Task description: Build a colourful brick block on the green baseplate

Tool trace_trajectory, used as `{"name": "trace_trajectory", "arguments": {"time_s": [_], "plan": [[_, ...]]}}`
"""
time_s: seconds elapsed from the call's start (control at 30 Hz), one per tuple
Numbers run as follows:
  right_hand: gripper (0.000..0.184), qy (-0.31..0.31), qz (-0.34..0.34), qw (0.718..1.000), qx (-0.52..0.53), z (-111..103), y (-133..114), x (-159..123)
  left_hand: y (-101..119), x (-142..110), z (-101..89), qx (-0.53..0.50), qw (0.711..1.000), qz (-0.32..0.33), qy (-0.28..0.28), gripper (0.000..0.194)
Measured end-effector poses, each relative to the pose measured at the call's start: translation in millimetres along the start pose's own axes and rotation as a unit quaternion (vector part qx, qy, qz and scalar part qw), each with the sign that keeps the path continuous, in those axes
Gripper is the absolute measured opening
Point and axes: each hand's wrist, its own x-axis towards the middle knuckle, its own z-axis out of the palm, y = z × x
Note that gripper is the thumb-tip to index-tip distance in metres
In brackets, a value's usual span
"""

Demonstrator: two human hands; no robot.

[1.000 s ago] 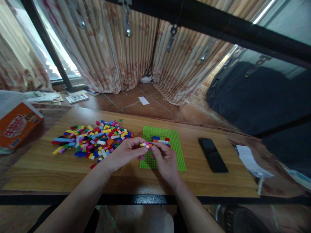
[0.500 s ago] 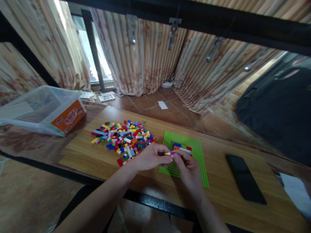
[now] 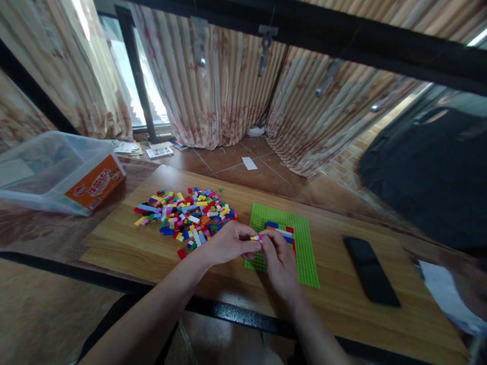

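Observation:
Between the fingertips of both hands is a small cluster of toy bricks [image 3: 255, 238], with yellow, white and pink showing. My left hand [image 3: 232, 243] pinches its left end, thumb nearest me. On the other end, the thumb and fingers of my right hand [image 3: 280, 258] are closed. Both hands are above the green baseplate [image 3: 306, 253], which lies flat on the table. Blue, white, orange and red bricks [image 3: 286, 234] sit on that baseplate, partly hidden behind my right hand. To the left, a pile of loose coloured bricks [image 3: 190, 215] spreads close to my left hand.
A black phone [image 3: 371, 271] lies on the wooden table [image 3: 342, 309] at the right, with white paper [image 3: 449, 294] beyond it. At the far left stands a clear plastic box [image 3: 57, 167] with an orange label. A dark metal bar crosses overhead.
The camera view has swung left, bringing the plastic box more fully into sight. Both hands keep hold of the brick cluster; orange showed on it earlier and is now out of sight.

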Motion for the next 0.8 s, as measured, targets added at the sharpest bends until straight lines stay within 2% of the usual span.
{"name": "trace_trajectory", "arguments": {"time_s": [0.1, 0.3, 0.57, 0.67, 0.8], "plan": [[0.022, -0.003, -0.019, 1.0, -0.018, 8, -7, 0, 5, -3, -3.3, 0.022, 1.0, -0.014, -0.014, 0.026], [0.028, 0.044, -0.015, 0.997, 0.055, 34, -18, 2, 17, -13, -16.6, 0.054, 0.997, -0.049, -0.016, 0.023], [0.032, 0.084, 0.044, 0.99, 0.103, 57, -17, 9, 13, -18, -25.7, 0.015, 0.994, -0.095, 0.045, 0.028], [0.032, 0.084, 0.072, 0.986, 0.125, 62, -14, 16, 13, -16, -27.9, 0.051, 0.991, -0.098, 0.078, 0.03], [0.032, 0.071, 0.081, 0.986, 0.127, 69, -7, 22, 8, -15, -39.6, 0.145, 0.982, -0.052, 0.109, 0.027]]}}
